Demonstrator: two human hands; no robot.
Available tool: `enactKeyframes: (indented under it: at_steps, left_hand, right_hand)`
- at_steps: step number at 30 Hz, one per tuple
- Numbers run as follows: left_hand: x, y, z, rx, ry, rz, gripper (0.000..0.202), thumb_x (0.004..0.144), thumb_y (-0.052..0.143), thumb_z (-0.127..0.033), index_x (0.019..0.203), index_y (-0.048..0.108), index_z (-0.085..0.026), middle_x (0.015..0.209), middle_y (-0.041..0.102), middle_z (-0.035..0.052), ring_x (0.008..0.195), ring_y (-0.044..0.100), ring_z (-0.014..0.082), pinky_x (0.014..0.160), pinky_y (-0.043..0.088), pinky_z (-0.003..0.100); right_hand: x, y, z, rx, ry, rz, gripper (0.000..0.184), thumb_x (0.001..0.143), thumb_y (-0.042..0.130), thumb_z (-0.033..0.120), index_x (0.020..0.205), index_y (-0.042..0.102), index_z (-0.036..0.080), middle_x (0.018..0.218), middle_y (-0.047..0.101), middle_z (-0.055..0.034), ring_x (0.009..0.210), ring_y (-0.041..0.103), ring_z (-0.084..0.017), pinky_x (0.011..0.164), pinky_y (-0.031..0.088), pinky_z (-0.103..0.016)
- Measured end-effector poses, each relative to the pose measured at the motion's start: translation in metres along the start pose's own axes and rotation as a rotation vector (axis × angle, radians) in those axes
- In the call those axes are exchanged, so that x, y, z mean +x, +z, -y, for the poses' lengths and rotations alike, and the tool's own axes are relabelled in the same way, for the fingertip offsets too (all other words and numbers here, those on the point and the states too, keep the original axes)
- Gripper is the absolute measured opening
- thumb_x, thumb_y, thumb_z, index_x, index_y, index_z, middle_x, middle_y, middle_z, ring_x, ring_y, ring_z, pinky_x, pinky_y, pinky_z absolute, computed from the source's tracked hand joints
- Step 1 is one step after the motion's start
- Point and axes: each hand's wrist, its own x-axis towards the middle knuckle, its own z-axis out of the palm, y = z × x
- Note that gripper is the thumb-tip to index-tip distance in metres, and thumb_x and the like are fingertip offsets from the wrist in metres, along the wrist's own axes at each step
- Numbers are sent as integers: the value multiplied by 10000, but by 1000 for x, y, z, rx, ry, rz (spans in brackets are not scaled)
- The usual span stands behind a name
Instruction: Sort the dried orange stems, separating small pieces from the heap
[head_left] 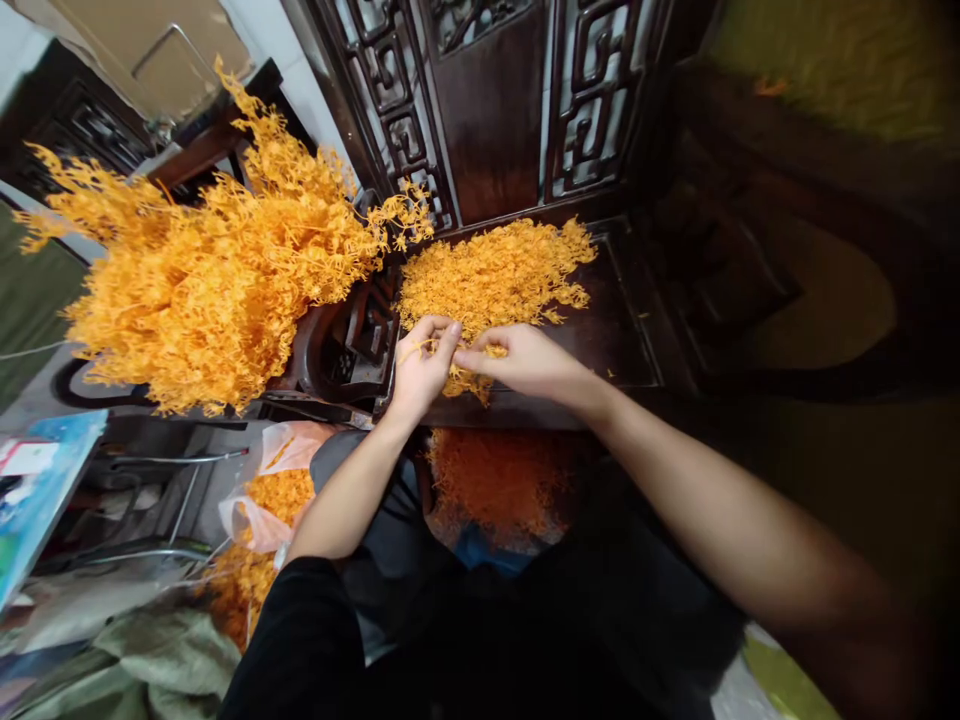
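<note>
My left hand (422, 368) is closed in a pinch, with a thin orange sprig (411, 352) across its fingers. Close beside it, my right hand (517, 358) also pinches, its fingertips nearly meeting the left thumb. What exactly sits between the right fingertips is too small to make out, though orange strands show about them. Just beyond both hands, a flat pile of curly orange sprigs (502, 270) lies on a dark carved wooden seat (622, 345). A few strands hang near the seat's front edge, under the hands.
To the left, a large heap of orange sprigs (202, 280) rises over the carved armrest (330, 350). A pink plastic bag (296, 445) with more orange pieces stands lower left. Beneath the seat lies another orange mass (499, 480). The carved backrest (491, 120) closes off the far side.
</note>
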Motion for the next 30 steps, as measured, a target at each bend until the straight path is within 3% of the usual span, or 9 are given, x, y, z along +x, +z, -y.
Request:
enactKeyframes:
  at_steps: [4,7,10,13,16,18,22,26,30]
  left_hand:
    - [7,-1,1,40,-8,6,275,918,701,-473,849,700,-206,698,655,-8,641,559,134,621,412,247]
    - [23,-13,4,57,-33,-105,285,914,715,-442,774,672,-197,603,598,-28,564,509,115,591,399,239]
    - [36,-20,7,18,-82,-225,299,876,767,-415,725,641,-190,563,571,-43,509,463,91,541,370,227]
    - [36,-13,7,-214,-202,-127,319,850,787,-466,816,623,-195,611,615,-49,456,459,77,472,343,223]
    - [28,-2,4,-465,-314,12,330,827,811,-442,857,603,-186,695,666,-26,488,549,85,465,386,215]
    - [27,0,2,-568,-363,41,288,827,816,-372,875,612,-175,739,690,-10,545,614,96,507,450,214]
    - [33,-5,3,-652,-439,16,208,831,808,-258,890,629,-170,799,723,10,643,687,110,608,533,219]
    - [36,-8,12,-655,-434,-4,162,853,794,-234,877,642,-183,827,729,16,724,714,117,662,555,209]
    - [29,1,25,-558,-377,6,241,872,808,-316,1022,660,-197,999,758,46,995,751,186,833,588,275]
  right_hand:
    - [-2,6,3,-194,-55,4,441,947,595,521,665,567,182,639,563,-4,608,443,-125,604,253,-300]
    - [-11,1,10,-223,-89,69,461,985,535,404,584,460,190,558,488,13,553,412,-107,591,242,-302]
    - [-21,-8,12,-98,-62,173,454,1005,506,404,611,551,184,525,531,10,518,481,-105,569,312,-281]
    - [-20,-12,0,107,55,237,361,1009,514,372,775,685,157,622,668,-36,518,588,-123,515,388,-267]
    - [-7,-12,-18,328,187,87,193,970,598,281,913,701,128,790,720,-84,536,648,-139,435,418,-260]
    - [5,-13,-28,483,242,-45,121,950,646,236,973,700,130,837,702,-82,564,676,-145,442,481,-262]
    - [21,-14,-34,649,258,-104,92,926,703,191,851,702,137,987,723,-124,704,721,-157,571,612,-291]
    - [22,-5,-33,417,102,-118,146,953,652,214,1022,761,146,1012,763,-106,787,723,-186,674,631,-339]
    - [22,14,-36,-17,-204,-218,279,922,738,364,1119,760,167,1131,765,-103,1124,703,-279,1056,542,-470]
